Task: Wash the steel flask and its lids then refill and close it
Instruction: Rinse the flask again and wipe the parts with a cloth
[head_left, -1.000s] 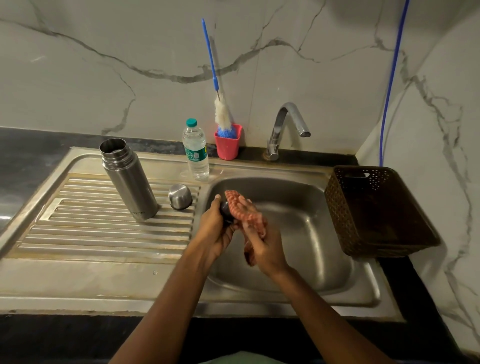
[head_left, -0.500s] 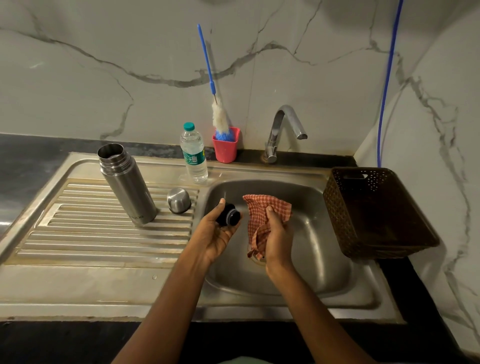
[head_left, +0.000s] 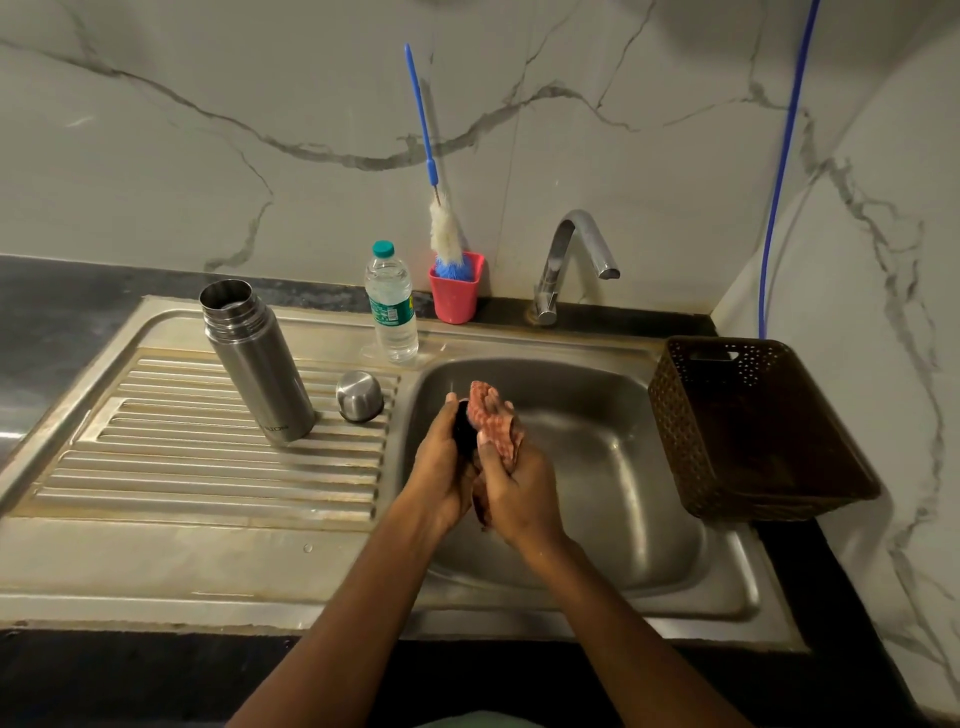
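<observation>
The open steel flask (head_left: 254, 364) stands upright on the ribbed drainboard (head_left: 182, 457). Its steel outer cap (head_left: 359, 396) sits mouth-down to the right of it. Over the sink basin (head_left: 613, 467), my left hand (head_left: 441, 467) grips the small black inner lid (head_left: 462, 428), which is mostly hidden. My right hand (head_left: 511, 483) holds a red checked cloth (head_left: 491, 415) and presses it against that lid.
A plastic water bottle (head_left: 390, 304) stands behind the basin's left corner. A pink cup (head_left: 456, 291) holds a blue-handled bottle brush (head_left: 434, 171). The tap (head_left: 571, 254) is off. A brown basket (head_left: 748, 431) sits on the sink's right side.
Half a second ago the hands were apart, with the lid showing in my left hand and the cloth hanging from my right. Now the cloth is wrapped over the lid again.
</observation>
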